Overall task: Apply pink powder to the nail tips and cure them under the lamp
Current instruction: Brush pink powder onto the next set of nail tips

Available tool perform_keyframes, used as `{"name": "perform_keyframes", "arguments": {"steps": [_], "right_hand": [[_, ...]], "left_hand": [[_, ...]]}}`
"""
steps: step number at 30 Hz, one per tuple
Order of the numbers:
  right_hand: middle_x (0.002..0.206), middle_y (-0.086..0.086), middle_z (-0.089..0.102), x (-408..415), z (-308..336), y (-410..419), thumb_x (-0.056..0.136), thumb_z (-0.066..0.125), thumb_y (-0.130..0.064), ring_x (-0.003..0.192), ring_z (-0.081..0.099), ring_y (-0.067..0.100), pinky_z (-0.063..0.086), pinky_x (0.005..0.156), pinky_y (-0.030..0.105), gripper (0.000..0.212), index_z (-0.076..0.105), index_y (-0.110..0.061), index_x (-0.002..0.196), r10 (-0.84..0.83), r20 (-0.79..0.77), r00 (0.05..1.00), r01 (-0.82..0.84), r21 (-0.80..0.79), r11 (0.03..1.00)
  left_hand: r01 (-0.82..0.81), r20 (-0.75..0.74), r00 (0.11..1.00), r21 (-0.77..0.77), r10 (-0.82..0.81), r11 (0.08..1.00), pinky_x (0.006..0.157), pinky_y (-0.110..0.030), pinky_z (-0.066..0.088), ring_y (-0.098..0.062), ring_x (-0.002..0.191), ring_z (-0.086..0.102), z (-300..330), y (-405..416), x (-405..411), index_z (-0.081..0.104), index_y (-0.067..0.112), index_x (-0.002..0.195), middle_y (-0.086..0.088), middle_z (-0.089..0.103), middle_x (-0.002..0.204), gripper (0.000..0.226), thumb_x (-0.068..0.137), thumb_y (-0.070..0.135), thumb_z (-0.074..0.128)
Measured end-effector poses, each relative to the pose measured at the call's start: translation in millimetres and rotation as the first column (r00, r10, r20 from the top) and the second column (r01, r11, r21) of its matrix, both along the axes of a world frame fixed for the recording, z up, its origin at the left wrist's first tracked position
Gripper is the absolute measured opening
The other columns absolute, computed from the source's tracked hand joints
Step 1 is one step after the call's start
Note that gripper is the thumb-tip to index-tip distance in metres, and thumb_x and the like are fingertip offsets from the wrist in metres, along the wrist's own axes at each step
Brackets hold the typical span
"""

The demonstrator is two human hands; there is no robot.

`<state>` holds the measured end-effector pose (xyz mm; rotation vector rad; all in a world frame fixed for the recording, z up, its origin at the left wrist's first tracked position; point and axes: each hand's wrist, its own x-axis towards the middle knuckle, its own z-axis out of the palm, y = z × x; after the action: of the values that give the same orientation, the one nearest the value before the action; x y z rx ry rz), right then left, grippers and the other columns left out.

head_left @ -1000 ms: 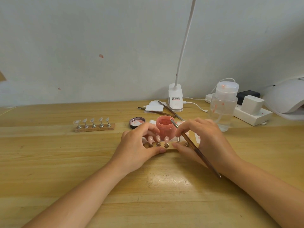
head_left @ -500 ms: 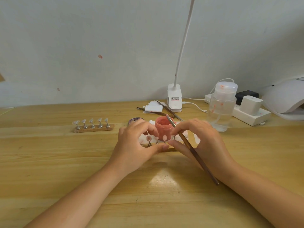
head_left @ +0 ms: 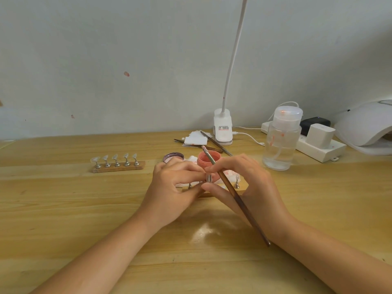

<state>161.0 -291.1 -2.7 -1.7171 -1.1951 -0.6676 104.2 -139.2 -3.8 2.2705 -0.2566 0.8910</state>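
Hands (head_left: 178,187) moved closer, hiding nail tips.

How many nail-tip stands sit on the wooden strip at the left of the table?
5, in one row on the wooden strip, at and, each carrying a clear tip. None looks hidden.

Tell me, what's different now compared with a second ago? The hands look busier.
The left hand and right hand have closed in together over the near nail stand, now hiding most of its pink tips, and seem to pinch one small piece between them. The brush, still in the right hand, points further over the pink powder jar. The jar, spare stand, clear bottle and curing lamp look unmoved.
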Motion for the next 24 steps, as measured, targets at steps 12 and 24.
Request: {"name": "perform_keyframes", "arguments": {"steps": [12,24], "right_hand": [[0.047,-0.009,0.057,29.6,43.3,-1.5,0.085,0.052,-0.04,0.046,0.05,-0.005,0.035,0.049,0.005,0.037,0.073,-0.012,0.074,0.027,-0.5,0.865,0.006,0.065,0.998],[0.06,0.013,0.064,58.6,53.4,33.0,0.08,0.067,-0.042,0.062,0.062,0.023,0.051,0.066,0.038,0.046,0.059,0.0,0.064,-0.26,-0.291,0.921,0.163,-0.318,0.934]], "left_hand": [[-0.101,0.025,0.994,-0.144,0.105,0.984,0.082,-0.007,0.033,0.0,0.085,0.053,0.6,3.3,1.9,0.065,0.036,0.073,0.032,0.062,0.074,0.021,0.064,0.021,0.077],[-0.124,0.044,0.99,-0.176,0.134,0.977,0.08,-0.016,0.04,0.0,0.084,0.054,-0.1,7.9,3.6,0.061,0.044,0.07,0.03,0.064,0.076,0.035,0.069,0.013,0.076]]}}
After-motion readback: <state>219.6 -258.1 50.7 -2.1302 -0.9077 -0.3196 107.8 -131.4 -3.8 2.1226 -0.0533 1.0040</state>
